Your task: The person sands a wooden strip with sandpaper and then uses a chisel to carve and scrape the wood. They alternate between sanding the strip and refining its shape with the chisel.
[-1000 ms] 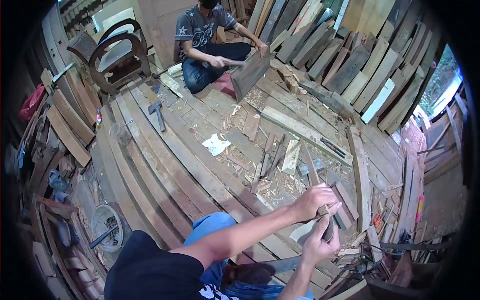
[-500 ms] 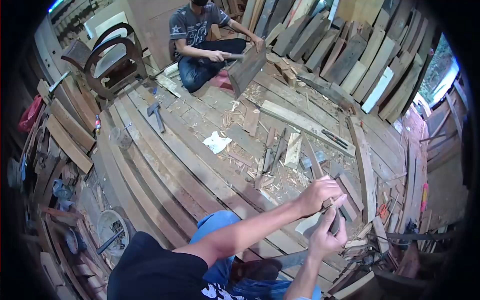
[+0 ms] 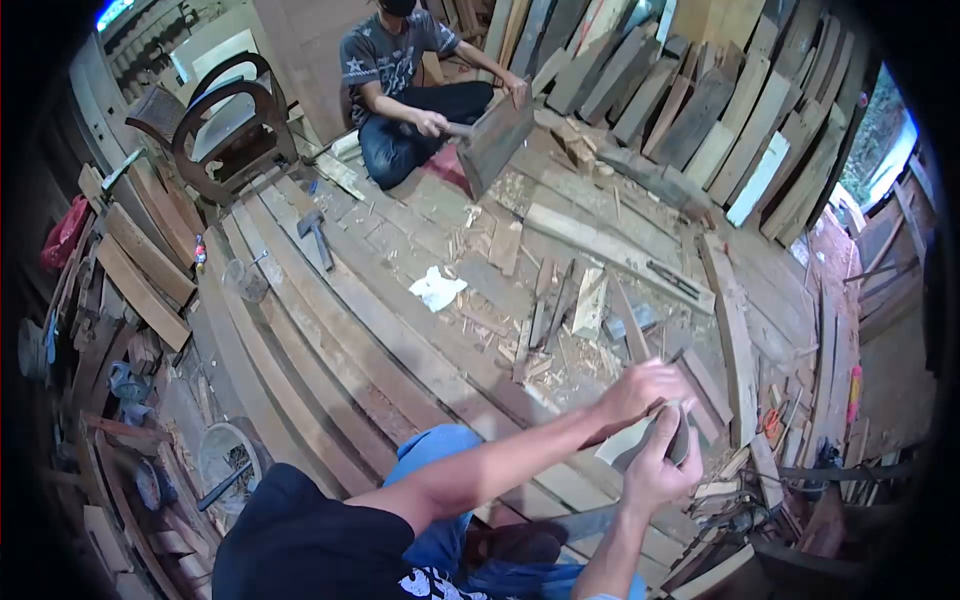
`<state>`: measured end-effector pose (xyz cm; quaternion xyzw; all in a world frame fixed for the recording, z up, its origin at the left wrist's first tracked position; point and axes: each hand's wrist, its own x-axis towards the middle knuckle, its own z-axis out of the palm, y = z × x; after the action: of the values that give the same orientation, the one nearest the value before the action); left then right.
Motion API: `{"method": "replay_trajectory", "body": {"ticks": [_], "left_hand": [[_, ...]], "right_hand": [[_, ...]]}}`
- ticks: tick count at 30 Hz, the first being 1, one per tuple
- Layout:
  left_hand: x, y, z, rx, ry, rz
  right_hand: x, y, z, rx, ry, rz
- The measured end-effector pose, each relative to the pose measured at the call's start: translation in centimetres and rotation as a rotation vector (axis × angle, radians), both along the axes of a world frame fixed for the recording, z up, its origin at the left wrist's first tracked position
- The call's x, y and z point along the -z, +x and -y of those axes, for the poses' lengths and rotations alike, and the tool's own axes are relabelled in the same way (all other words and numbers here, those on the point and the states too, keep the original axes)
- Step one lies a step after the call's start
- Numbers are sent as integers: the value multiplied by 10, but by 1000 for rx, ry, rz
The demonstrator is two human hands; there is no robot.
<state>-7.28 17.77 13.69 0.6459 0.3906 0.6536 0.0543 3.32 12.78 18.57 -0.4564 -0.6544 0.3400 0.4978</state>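
The right hand (image 3: pixel 660 475) has its thumb and fingers closed on a small dark piece (image 3: pixel 682 437), held up above the floor boards (image 3: pixel 405 350). Just at its 11 o'clock is the left hand (image 3: pixel 640 390), with curled, blurred fingers right up against the thumb tip; I cannot tell whether they grip the piece or only touch it. A pale bent sheet (image 3: pixel 624 440) shows at 9 o'clock beside the right thumb; whether it is pinched there or lies behind is unclear

Taking the hands as the centre, a thin wooden strip (image 3: pixel 630 322) lies near at 11 o'clock, pliers (image 3: pixel 672 279) rest on a light beam at 12, scissors (image 3: pixel 770 420) are at 3 and a bucket (image 3: pixel 225 455) is at 9. A hammer (image 3: pixel 316 238) lies well apart at 10. Well off at 11 o'clock, a person (image 3: pixel 395 90) sits with a board (image 3: pixel 495 140) propped on edge

The main risk, I judge, is a slip: the piece is small, the hands work in mid-air with no support under them, and a hard push from the left could twist it out of the pinch. With the fingers so close together, a sharp edge or splinter could catch a fingertip. If dropped, the piece could be lost among the offcuts and shavings (image 3: pixel 545 368) at 10 to 11 o'clock, which look much like it in size
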Motion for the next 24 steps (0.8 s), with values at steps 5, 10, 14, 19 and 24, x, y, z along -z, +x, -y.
{"method": "replay_trajectory", "body": {"ticks": [5,10,14,19,24], "left_hand": [[-11,-6,10,-85,-126,-21],[-22,-12,13,-94,-56,56],[-14,-13,13,-122,-146,27],[5,-7,4,-24,-21,-59],[6,-4,4,-25,-42,-64]], "right_hand": [[1,-2,0,19,152,101],[5,2,3,-41,45,94],[-1,-6,0,-12,-2,-70],[1,-10,-2,36,45,-104],[0,-2,-2,-15,-72,18]]}}
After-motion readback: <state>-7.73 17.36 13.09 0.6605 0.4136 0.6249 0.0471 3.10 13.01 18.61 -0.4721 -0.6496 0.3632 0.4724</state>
